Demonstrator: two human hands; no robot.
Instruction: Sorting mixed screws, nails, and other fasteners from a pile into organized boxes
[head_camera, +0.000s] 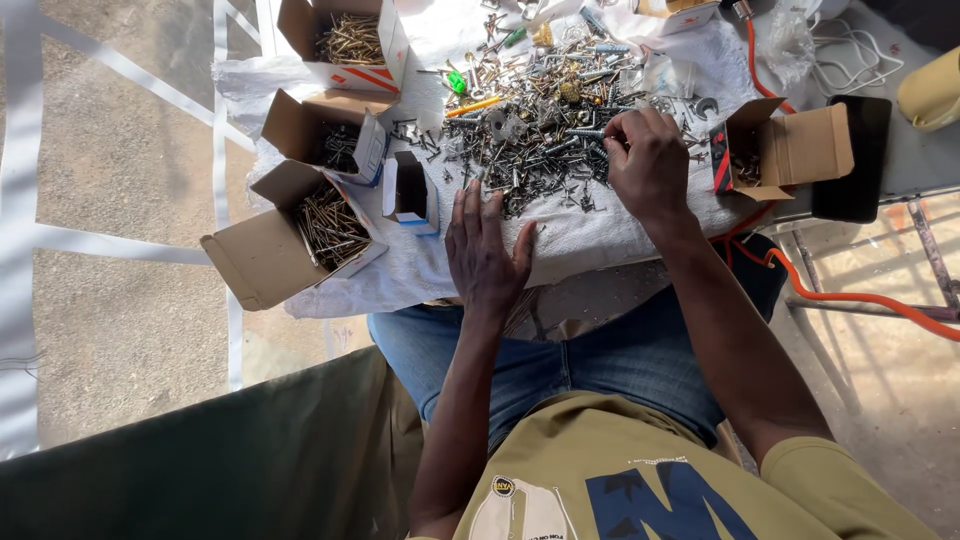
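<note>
A big heap of mixed screws, bolts and small metal parts (545, 115) lies on a white cloth (580, 235) over a table. My right hand (648, 165) rests on the heap's right edge, fingers curled down into the screws; whether it grips one is hidden. My left hand (483, 250) lies flat on the cloth just below the heap, fingers spread, holding nothing.
Open cardboard boxes of screws stand to the left: one at the top (350, 40), one below it (325, 135), a larger one (300, 235), plus a small white box (410, 190). Another open box (775, 150) sits right, beside a dark phone (855, 160) and an orange cable (850, 295).
</note>
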